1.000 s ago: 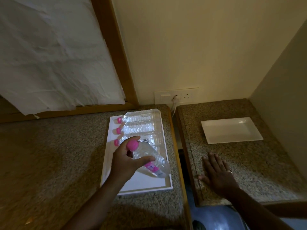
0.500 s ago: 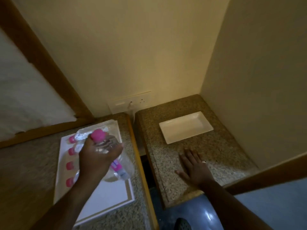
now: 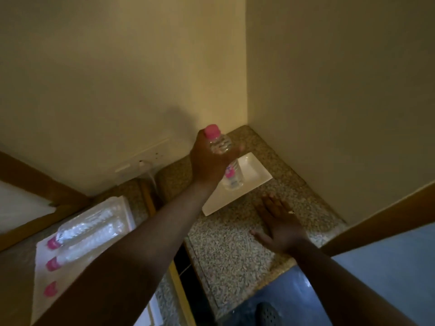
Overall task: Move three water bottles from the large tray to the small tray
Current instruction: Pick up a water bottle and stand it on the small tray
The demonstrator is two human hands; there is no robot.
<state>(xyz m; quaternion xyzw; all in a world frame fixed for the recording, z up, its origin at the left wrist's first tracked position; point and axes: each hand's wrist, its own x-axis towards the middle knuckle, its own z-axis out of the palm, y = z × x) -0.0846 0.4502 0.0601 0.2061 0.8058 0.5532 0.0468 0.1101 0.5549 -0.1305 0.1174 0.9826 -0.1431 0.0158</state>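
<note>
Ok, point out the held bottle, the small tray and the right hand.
held bottle [image 3: 231, 176], head view, lower body by the label.
small tray [image 3: 255, 171], head view, bare right part.
right hand [image 3: 281, 225], head view, back of hand.

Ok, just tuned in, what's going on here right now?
A person is moving water bottles between trays. The left hand holds one pink-capped bottle upright over the small white tray; whether its base touches yet is hard to tell. The right hand rests flat on the granite counter beside that tray. Three pink caps still show on the large tray to the left. No other bottle is on the small tray.
</note>
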